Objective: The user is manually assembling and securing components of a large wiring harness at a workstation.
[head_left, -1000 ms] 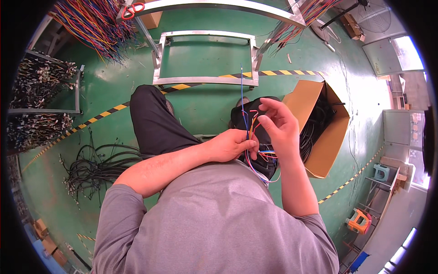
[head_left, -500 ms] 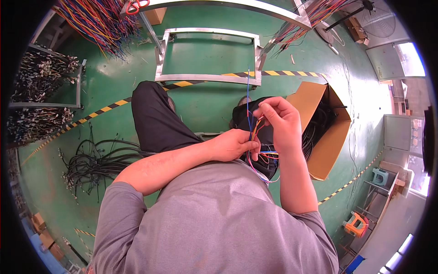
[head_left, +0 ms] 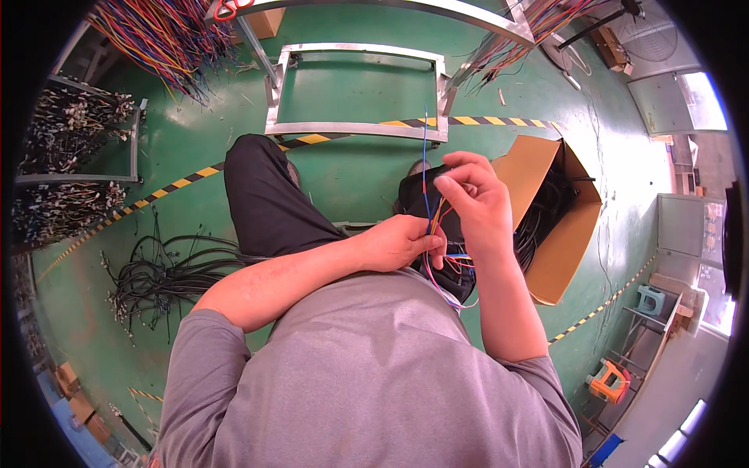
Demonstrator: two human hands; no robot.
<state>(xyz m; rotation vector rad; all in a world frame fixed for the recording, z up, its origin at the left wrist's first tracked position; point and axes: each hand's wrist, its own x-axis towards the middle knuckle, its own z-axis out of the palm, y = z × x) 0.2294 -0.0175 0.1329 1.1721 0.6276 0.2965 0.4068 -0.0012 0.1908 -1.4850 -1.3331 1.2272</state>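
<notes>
My left hand (head_left: 411, 242) is closed around a bundle of thin coloured wires (head_left: 431, 224) in front of my waist. From its grip a blue wire (head_left: 424, 160) with a short red section stands straight up, away from me. Orange and red wires fan out just right of it, and pink, white and blue lengths hang below the fist over my lap. My right hand (head_left: 480, 204) is raised close by on the right, thumb and forefinger apart, the other fingers curled. Whether a wire touches its hidden fingers is unclear.
An open cardboard box (head_left: 573, 242) of black cables stands at my right. More black cables (head_left: 168, 273) lie on the floor at left. Ahead is a metal frame (head_left: 359, 129), with coloured wires (head_left: 168, 47) hanging at far left. Stools (head_left: 608, 382) stand far right.
My right thumb and forefinger have parted from their pinch near the wires, and that hand has lifted slightly. My left hand keeps its grip on the bundle, almost unmoved.
</notes>
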